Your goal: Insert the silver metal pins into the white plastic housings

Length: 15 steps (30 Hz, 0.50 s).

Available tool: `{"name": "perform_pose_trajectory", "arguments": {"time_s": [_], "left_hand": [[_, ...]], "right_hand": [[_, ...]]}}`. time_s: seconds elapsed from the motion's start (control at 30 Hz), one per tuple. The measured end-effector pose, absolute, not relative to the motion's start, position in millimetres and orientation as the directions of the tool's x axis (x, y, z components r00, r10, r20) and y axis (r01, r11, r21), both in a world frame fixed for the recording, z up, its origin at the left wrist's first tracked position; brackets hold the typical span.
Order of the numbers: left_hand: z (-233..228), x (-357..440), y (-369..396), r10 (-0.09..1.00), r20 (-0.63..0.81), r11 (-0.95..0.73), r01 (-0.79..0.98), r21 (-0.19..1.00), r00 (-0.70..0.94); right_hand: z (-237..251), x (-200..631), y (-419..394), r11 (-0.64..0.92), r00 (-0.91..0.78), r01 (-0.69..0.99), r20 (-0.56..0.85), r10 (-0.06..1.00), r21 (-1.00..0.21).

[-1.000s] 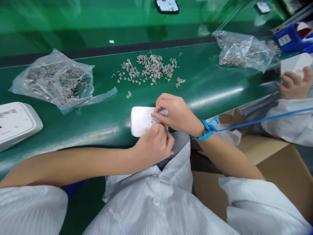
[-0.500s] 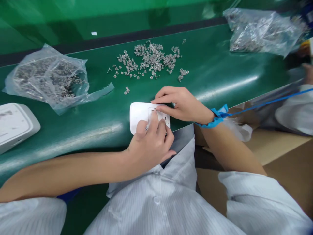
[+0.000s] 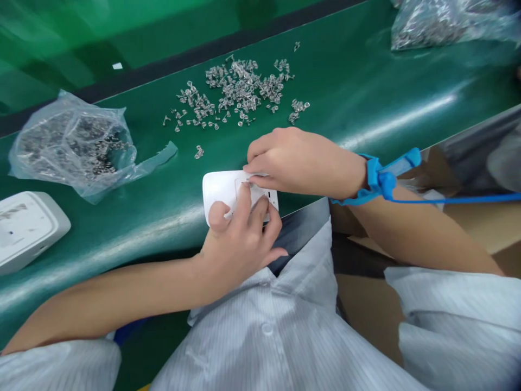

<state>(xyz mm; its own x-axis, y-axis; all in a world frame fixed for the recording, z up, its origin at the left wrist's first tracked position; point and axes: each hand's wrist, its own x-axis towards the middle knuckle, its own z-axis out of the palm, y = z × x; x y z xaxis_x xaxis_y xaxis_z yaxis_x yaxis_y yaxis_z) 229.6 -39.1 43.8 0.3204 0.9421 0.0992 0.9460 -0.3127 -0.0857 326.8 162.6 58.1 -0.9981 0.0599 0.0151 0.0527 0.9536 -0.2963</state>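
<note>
A small white plastic casing point(image 3: 222, 191) lies on the green belt point(image 3: 366, 92) at its near edge. My left hand point(image 3: 240, 239) rests on the casing from below, thumb and fingers pressed on its top face. My right hand point(image 3: 297, 160) covers the casing's right end, fingertips pinched at a recess there; whether a small part is between them is hidden. A blue wrist strap point(image 3: 376, 176) with a cord circles my right wrist. A loose pile of small metal spring contacts point(image 3: 240, 87) is spread on the belt just beyond the hands.
A clear bag of metal parts point(image 3: 77, 144) lies at the left, another bag point(image 3: 439, 21) at the top right. A larger white casing point(image 3: 28, 228) sits at the left edge. A brown cardboard box point(image 3: 480, 228) stands at my right side.
The view has tilted and shifted, so the co-worker's hand at the right is out of frame. My left fingers have slid up onto the casing's top; my right hand stays at its right end.
</note>
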Motion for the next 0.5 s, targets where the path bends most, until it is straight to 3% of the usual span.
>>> {"name": "perform_pose_trajectory", "arguments": {"time_s": [0.17,0.33,0.5], "left_hand": [[41.6,229.4,-38.9,0.931,0.149,-0.306,0.936,-0.177,0.332],[43.1,228.7,-37.1,0.933,0.122,-0.313,0.931,-0.187,0.338],[41.7,229.4,-37.8,0.925,0.145,-0.314,0.920,-0.236,0.353]], "right_hand": [[62.6,325.5,145.9,0.975,-0.999,0.049,-0.029,0.044,-0.216],[59.6,331.8,135.2,0.964,-0.993,0.102,0.031,0.113,-0.244],[50.6,340.1,147.1,0.954,-0.994,0.075,0.059,0.096,-0.292]]}}
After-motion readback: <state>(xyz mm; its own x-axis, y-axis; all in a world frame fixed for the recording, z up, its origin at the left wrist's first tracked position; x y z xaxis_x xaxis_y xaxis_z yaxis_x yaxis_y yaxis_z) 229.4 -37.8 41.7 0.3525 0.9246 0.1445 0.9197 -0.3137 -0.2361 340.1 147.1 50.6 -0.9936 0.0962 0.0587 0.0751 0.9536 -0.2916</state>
